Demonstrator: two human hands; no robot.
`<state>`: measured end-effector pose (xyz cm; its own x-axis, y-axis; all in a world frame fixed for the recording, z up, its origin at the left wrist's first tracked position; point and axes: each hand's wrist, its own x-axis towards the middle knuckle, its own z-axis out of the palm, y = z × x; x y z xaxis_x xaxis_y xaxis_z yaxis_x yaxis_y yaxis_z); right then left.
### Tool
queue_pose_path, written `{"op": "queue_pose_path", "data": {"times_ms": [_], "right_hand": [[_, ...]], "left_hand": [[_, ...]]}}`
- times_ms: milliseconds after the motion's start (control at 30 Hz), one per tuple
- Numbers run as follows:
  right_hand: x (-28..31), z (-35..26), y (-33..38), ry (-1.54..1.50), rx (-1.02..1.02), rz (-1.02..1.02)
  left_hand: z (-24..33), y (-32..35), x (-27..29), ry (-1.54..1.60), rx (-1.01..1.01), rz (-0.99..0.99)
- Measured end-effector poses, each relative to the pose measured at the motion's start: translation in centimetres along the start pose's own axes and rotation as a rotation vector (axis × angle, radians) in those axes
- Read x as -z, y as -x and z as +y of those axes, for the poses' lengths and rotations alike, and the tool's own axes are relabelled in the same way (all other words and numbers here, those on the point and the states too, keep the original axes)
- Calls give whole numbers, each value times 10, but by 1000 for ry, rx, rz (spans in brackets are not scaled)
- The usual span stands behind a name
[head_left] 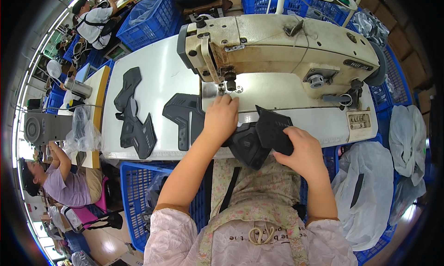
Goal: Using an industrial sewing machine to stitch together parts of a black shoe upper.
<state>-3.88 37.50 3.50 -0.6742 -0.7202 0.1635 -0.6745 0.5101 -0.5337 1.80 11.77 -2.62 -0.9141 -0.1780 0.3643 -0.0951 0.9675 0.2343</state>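
Two hands share one black fabric piece [252,138] at the sewing machine [282,48]: the left hand [221,118] presses it flat near the needle [221,86], probably to keep it steady, while the right hand [301,149] pinches its loose flap off the table [157,76].

The white sewing table [157,71] carries a cream sewing machine [282,43] and black fabric pieces [134,122].

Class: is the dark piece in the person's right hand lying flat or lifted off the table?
Lifted: the right hand holds the dark piece tilted up off the sewing table.
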Motion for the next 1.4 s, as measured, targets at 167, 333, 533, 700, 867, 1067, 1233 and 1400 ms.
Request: {"op": "queue_pose_path", "data": {"times_ms": [167, 333, 533, 700, 867, 1067, 1233, 1400], "right_hand": [[-19, 7, -12, 38, 72, -37], [-23, 7, -14, 90, -14, -139], [-23, 9, -13, 195, 65, -140], [-23, 9, -14, 212, 68, -159], [-22, 8, -15, 216, 85, -162], [-20, 7, -16, 223, 94, -173], [-13, 12, -13, 250, 65, -210], [1, 0, -26, 334, 15, -319]], "left_hand": [[-20, -24, -11, -264, 4, -57], [-23, -26, -7, -255, 56, -178], [-32, -3, 23, -232, -92, -203], [-57, 7, 27, -341, -14, -145], [-86, 6, 24, -514, 235, -101], [-80, 9, 29, -325, -4, -49], [-66, 30, 61, -125, 141, -167], [-58, 59, 52, 114, 42, -253]]}}
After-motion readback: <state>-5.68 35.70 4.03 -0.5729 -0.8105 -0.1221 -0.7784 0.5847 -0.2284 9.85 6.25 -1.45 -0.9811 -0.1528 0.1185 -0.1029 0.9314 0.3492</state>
